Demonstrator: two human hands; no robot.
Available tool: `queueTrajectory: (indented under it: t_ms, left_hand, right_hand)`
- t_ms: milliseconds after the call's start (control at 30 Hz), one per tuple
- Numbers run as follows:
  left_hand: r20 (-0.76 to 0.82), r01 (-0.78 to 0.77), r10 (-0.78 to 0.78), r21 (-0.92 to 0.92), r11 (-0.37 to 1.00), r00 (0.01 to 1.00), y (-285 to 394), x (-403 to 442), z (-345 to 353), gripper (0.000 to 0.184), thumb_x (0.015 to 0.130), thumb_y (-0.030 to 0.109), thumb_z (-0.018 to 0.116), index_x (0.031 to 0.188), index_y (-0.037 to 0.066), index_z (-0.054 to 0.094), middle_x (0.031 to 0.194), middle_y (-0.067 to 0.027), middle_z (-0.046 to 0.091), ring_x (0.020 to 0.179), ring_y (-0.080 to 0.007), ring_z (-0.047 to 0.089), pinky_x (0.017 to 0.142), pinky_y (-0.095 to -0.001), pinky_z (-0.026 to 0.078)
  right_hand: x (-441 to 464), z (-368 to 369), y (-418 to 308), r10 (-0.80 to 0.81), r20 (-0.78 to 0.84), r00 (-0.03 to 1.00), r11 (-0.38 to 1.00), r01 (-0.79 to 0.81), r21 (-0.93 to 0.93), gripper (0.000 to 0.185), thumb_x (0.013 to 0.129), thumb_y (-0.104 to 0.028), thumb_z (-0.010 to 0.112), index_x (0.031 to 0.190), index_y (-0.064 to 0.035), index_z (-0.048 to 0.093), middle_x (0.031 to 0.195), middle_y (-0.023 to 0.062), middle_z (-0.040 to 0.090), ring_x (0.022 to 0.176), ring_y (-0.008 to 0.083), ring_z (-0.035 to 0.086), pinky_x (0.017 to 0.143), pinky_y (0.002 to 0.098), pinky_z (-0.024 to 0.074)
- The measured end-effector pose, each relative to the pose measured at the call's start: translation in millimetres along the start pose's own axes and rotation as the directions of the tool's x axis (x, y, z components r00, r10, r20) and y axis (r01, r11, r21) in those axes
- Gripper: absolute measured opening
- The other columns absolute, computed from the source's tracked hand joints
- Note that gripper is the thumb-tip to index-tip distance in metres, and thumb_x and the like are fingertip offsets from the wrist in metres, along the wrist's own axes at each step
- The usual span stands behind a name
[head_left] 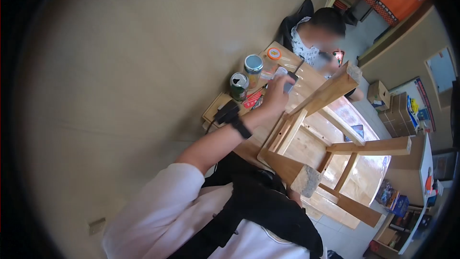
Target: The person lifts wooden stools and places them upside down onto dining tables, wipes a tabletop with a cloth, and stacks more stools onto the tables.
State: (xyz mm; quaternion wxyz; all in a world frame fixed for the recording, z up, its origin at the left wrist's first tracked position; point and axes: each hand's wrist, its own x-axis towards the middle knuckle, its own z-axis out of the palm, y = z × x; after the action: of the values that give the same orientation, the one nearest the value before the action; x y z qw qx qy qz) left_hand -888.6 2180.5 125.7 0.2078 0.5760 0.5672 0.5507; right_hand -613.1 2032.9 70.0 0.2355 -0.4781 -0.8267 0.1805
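Observation:
My left hand (277, 92), with a black band and a small black device on its wrist, reaches over the table's far-left side. Its fingers are closed around a small dark grey object (290, 82) whose kind I cannot make out. A wooden stool (347, 132) lies upside down on the wooden table (316, 82), legs pointing towards me. The nearest leg ends show rough grey faces. Only a bit of skin of my right hand or forearm (294, 195) shows behind the closest leg; its fingers are hidden.
By the wall stand an open can (239, 85), a lidded jar (253, 64) and an orange-capped jar (273, 55). Across the table sits a person (311, 38) holding a phone. Cardboard boxes (397, 112) and a cluttered shelf (407, 211) are at the right.

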Motion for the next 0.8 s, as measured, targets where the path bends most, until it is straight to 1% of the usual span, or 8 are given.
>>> queueTrajectory:
  t_ms: [67, 267, 400, 533, 633, 667, 733, 800]
  left_hand:
    - [-0.304, 0.132, -0.054, 0.243, 0.961, 0.951, -45, 22, 35, 0.039, 0.065, -0.005, 0.054, 0.101, 0.009, 0.051, 0.101, -0.0124, 0.051, 0.102, -0.0306, 0.046, 0.083, -0.0418, 0.04]
    - [-0.202, 0.55, -0.534, 0.532, 0.644, 0.821, -97, 25, 86, 0.047, 0.068, 0.014, 0.065, 0.109, 0.01, 0.042, 0.112, -0.0123, 0.045, 0.105, -0.0328, 0.044, 0.084, -0.0455, 0.041]
    - [-0.176, 0.555, -0.593, 0.623, 0.551, 0.786, -134, 24, 102, 0.056, 0.064, 0.019, 0.069, 0.111, 0.009, 0.039, 0.112, -0.0134, 0.045, 0.107, -0.0318, 0.044, 0.084, -0.047, 0.041]
    - [-0.237, 0.603, -0.562, 0.441, 0.665, 0.792, -132, 28, 94, 0.054, 0.061, 0.017, 0.069, 0.104, 0.001, 0.042, 0.104, -0.0173, 0.05, 0.098, -0.0338, 0.049, 0.082, -0.043, 0.043]
    - [-0.131, 0.443, -0.432, 0.069, 0.894, 0.892, -93, 12, 66, 0.053, 0.058, 0.017, 0.073, 0.099, -0.004, 0.046, 0.091, -0.018, 0.055, 0.088, -0.0301, 0.055, 0.079, -0.0364, 0.044]
    - [-0.142, 0.452, -0.439, 0.071, 0.889, 0.887, -75, 6, 56, 0.053, 0.058, 0.017, 0.073, 0.099, -0.004, 0.046, 0.091, -0.018, 0.055, 0.088, -0.0301, 0.055, 0.079, -0.0364, 0.044]
    - [-0.056, 0.389, -0.43, -0.337, 0.858, 0.901, -34, 0, 31, 0.058, 0.059, 0.017, 0.075, 0.104, -0.004, 0.046, 0.093, -0.0157, 0.056, 0.089, -0.0233, 0.055, 0.078, -0.0319, 0.044]
    - [0.014, 0.432, -0.458, -0.358, 0.828, 0.889, 5, -6, -2, 0.06, 0.061, 0.015, 0.074, 0.109, -0.004, 0.044, 0.097, -0.0126, 0.055, 0.091, -0.0179, 0.053, 0.079, -0.0295, 0.043]
  right_hand:
    - [-6, -16, -18, 0.105, -0.03, 0.994, 0.994, -0.104, 0.043, 0.023, 0.069, -0.012, 0.058, 0.09, -0.005, 0.057, 0.088, 0.0129, 0.052, 0.079, 0.0266, 0.05, 0.068, 0.0369, 0.0406]
    - [-86, -6, 3, 0.493, -0.038, 0.869, 0.861, -0.48, 0.17, 0.024, 0.072, 0.004, 0.054, 0.095, -0.0021, 0.054, 0.085, 0.0125, 0.052, 0.064, 0.0223, 0.051, 0.056, 0.031, 0.0423]
    - [-105, -4, 0, 0.623, -0.044, 0.781, 0.75, -0.58, 0.318, 0.025, 0.075, 0.009, 0.05, 0.096, -0.003, 0.054, 0.08, 0.01, 0.053, 0.056, 0.0146, 0.049, 0.05, 0.0261, 0.041]
    - [-123, 4, 14, 0.619, -0.083, 0.781, 0.747, -0.553, 0.368, 0.024, 0.077, 0.009, 0.047, 0.097, -0.0048, 0.054, 0.077, 0.0067, 0.053, 0.054, 0.0101, 0.046, 0.048, 0.0233, 0.0387]
    - [-130, -2, 14, 0.754, 0.102, 0.649, 0.542, -0.702, 0.462, 0.023, 0.08, 0.007, 0.046, 0.097, -0.0054, 0.054, 0.075, 0.0037, 0.053, 0.055, 0.0074, 0.044, 0.049, 0.0208, 0.0368]
    - [-131, -4, 16, 0.729, 0.117, 0.674, 0.555, -0.684, 0.474, 0.022, 0.08, 0.006, 0.046, 0.097, -0.0053, 0.054, 0.074, 0.0034, 0.052, 0.055, 0.0072, 0.044, 0.049, 0.0206, 0.0364]
    - [-126, -8, 23, 0.67, 0.14, 0.729, 0.586, -0.636, 0.502, 0.021, 0.081, 0.004, 0.046, 0.098, -0.005, 0.054, 0.073, 0.0027, 0.052, 0.055, 0.0069, 0.043, 0.049, 0.0201, 0.0355]
    - [-123, -11, 31, 0.608, 0.158, 0.778, 0.609, -0.584, 0.537, 0.02, 0.082, 0.002, 0.045, 0.099, -0.0048, 0.054, 0.072, 0.0021, 0.051, 0.055, 0.0065, 0.042, 0.049, 0.0197, 0.0347]
